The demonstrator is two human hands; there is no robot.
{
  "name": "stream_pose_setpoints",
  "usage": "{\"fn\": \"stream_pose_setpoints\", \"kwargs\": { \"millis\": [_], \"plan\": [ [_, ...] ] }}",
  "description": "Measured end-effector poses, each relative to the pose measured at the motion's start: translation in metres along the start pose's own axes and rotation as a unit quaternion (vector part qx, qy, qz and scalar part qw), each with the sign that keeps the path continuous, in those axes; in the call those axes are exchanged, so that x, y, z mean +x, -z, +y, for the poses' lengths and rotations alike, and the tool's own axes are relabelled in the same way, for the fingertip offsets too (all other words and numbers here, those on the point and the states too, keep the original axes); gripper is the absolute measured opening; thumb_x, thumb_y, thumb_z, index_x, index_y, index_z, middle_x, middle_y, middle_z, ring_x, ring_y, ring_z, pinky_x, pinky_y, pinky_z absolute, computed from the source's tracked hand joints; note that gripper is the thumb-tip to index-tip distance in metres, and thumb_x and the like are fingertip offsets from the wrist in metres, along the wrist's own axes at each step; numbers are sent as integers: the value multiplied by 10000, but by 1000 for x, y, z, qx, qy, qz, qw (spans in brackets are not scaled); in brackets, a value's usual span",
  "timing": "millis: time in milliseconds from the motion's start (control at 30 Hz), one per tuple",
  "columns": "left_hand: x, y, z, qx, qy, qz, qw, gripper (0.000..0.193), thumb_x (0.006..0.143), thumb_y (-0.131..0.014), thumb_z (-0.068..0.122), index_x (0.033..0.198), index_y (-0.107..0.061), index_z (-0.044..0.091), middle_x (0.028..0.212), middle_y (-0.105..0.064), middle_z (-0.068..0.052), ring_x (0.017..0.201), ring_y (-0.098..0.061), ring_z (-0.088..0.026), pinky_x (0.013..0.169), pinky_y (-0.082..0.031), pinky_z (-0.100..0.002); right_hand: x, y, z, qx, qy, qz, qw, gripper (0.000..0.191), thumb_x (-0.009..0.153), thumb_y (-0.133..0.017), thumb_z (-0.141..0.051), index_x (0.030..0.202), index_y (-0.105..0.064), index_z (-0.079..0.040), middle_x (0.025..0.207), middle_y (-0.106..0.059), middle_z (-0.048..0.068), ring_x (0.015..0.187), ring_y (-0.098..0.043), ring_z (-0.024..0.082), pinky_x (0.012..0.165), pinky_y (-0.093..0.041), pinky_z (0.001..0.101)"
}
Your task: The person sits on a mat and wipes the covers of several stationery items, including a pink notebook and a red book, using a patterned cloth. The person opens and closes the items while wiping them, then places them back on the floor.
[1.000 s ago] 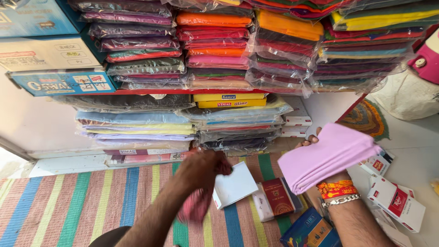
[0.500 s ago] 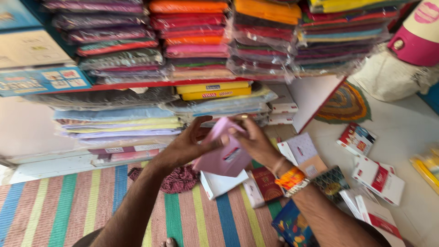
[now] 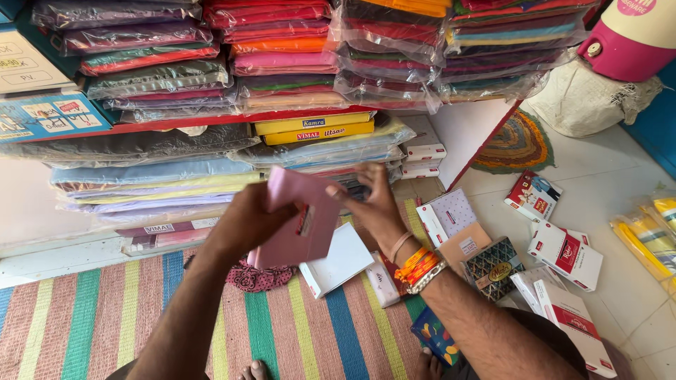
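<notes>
Both my hands hold a folded pink cloth [image 3: 299, 218] above a striped mat [image 3: 105, 317]. My left hand [image 3: 246, 222] grips its left edge. My right hand [image 3: 366, 204], with orange thread and a metal bracelet on the wrist, holds its upper right corner. A small label shows on the cloth's face. Under the cloth lie a dark maroon patterned fabric [image 3: 253, 276] and a white flat box [image 3: 341, 260].
Shelves ahead carry stacks of wrapped folded fabrics [image 3: 282, 63] and yellow boxes [image 3: 313, 128]. Several red-and-white boxes [image 3: 563, 253], a patterned box [image 3: 493, 266] and yellow packets [image 3: 651, 236] lie on the white floor at right. A round mat [image 3: 517, 144] lies by a sack.
My right hand brought the pink cloth from the right to the middle. My left hand left the maroon fabric on the mat and took hold of the cloth, now held flatter and nearer.
</notes>
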State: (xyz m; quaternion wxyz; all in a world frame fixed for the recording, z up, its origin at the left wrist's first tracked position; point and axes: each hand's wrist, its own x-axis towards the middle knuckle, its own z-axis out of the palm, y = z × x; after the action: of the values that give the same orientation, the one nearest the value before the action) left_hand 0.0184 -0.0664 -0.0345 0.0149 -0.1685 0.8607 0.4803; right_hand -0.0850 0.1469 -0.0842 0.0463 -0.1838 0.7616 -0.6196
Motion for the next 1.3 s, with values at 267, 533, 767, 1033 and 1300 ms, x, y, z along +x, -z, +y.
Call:
{"fn": "stream_pose_setpoints", "kwargs": {
  "millis": [267, 533, 767, 1033, 1300],
  "plan": [
    [6, 7, -13, -380, 49, -36, 923, 491, 858, -750, 297, 1219, -650, -21, 1026, -786, -176, 879, -770, -277, 803, -657, -473, -4, 18, 5, 405, -281, -207, 846, 536, 823, -798, -315, 1290, -620, -123, 1266, -670, 59, 1203, -632, 208, 988, -545, 460],
    [-2, -3, -16, -355, 54, -45, 932, 478, 827, -776, 236, 1205, -604, -1, 1048, -776, -182, 907, -782, -285, 787, -670, -462, 4, 18, 7, 351, -232, -123, 899, 369, 897, -773, -209, 1232, -659, -108, 1158, -722, 16, 1081, -674, 127, 907, -555, 302],
    [-14, 0, -4, -11, -17, 26, 999, 274, 930, -634, 169, 1122, -651, -25, 953, -756, -217, 789, -785, -299, 735, -664, -438, -21, -8, 44, 393, -294, -105, 865, 318, 866, -780, -260, 1127, -663, -121, 1095, -739, 67, 1004, -705, 215, 883, -597, 374],
    [-28, -10, 9, 95, -109, 97, 985, 224, 871, -590, 42, 1060, -709, 55, 878, -737, -261, 798, -734, -421, 709, -583, -530, -73, -50, 123, 422, -518, 155, 728, 386, 822, -816, -205, 1156, -654, -97, 1107, -647, 102, 981, -597, 243, 771, -587, 346],
    [-16, -33, 17, 94, -124, 89, 984, 253, 851, -598, 55, 1072, -719, 76, 855, -724, -275, 795, -710, -448, 731, -560, -544, -79, -86, 129, 288, -559, 130, 766, 717, 765, -869, -331, 1404, -558, -234, 1445, -505, 33, 1281, -454, 330, 971, -472, 468]
  ]
}}
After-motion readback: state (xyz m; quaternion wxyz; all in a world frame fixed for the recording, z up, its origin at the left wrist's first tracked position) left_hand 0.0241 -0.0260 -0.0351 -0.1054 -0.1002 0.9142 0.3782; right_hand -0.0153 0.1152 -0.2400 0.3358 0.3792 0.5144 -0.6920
